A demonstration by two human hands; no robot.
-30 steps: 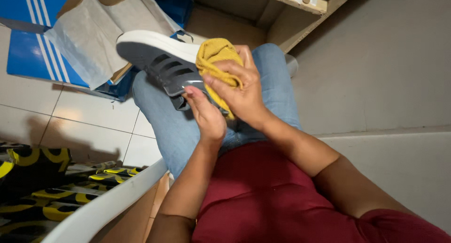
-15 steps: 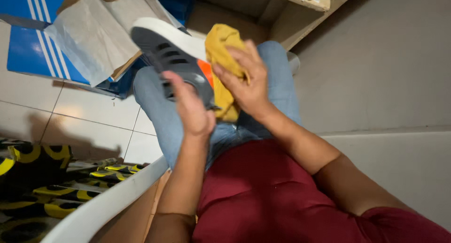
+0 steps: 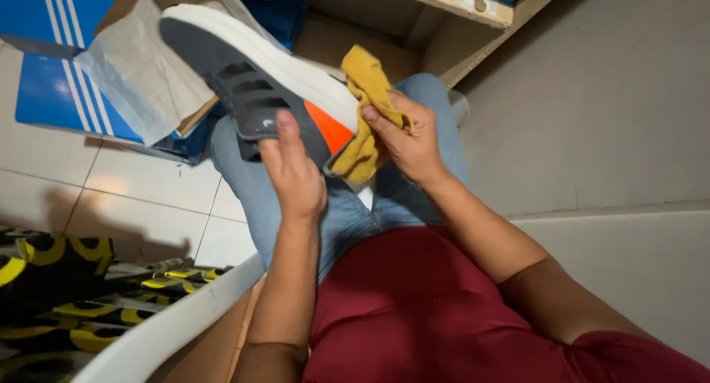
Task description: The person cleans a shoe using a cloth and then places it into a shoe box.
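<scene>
The grey sneaker, white-soled with an orange heel patch, is held tilted above the lap, toe toward the far left. The left hand pinches its heel end from below; the right hand presses a bunched yellow cloth against the sole's edge, probably touching. An open blue shoebox with paper lies just left on the tiled floor; a bare wall stands on the right.

Blue shoebox cut off at upper left. Black-and-yellow shoes cropped at lower left. Left hand covers the heel of the grey sneaker. Yellow cloth hides the right hand palm. Shelf items top centre too cropped to identify.
</scene>
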